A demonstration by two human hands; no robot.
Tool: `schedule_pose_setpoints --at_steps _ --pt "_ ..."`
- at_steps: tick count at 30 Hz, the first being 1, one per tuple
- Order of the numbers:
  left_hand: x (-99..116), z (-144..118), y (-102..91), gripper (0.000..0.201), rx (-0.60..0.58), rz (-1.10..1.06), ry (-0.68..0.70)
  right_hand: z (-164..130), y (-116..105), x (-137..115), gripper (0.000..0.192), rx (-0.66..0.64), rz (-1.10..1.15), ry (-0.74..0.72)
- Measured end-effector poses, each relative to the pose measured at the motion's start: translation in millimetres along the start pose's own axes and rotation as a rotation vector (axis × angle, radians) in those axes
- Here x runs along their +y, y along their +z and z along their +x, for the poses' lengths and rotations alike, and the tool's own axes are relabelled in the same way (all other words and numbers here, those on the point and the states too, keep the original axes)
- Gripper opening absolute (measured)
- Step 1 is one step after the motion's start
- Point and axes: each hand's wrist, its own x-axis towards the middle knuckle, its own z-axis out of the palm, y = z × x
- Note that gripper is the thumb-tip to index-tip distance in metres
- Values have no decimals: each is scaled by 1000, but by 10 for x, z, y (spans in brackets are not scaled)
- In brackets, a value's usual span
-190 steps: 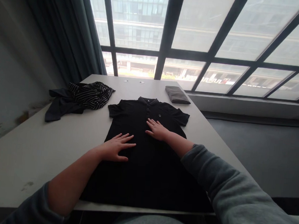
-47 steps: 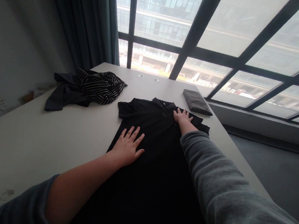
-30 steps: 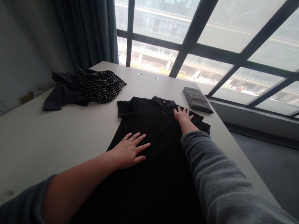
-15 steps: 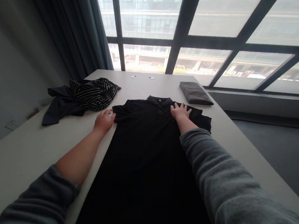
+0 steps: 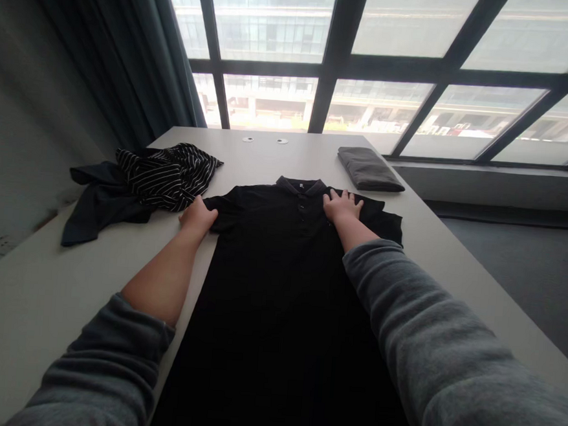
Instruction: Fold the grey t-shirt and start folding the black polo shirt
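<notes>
A black polo shirt [image 5: 279,284] lies flat, front up, on the white table [image 5: 55,288], collar toward the window. My left hand [image 5: 197,215] is at the end of the shirt's left sleeve, fingers curled on the sleeve's edge. My right hand [image 5: 341,205] rests flat, fingers spread, on the shirt's right shoulder just beside the collar. Both forearms stretch over the shirt's body.
A crumpled pile of a striped garment [image 5: 165,173] and a dark one [image 5: 97,203] lies at the table's left. A folded grey garment [image 5: 369,169] sits at the far right corner. Two small round discs [image 5: 264,139] lie near the window. Curtain hangs at left.
My left hand left the shirt's middle, went up to the left sleeve and closed on its edge. My right hand stayed on the right shoulder. The view levelled out.
</notes>
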Motion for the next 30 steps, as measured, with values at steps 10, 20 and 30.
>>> schedule_pose_setpoints --at_steps 10,20,30 --pt "9 -63 -54 49 63 -6 -45 -49 -50 7 70 8 -12 5" --pt "181 -224 -151 61 244 -200 168 -55 -46 15 69 29 -2 -3" --pt "570 -623 -135 65 15 -100 856 -41 -51 17 68 27 5 -5"
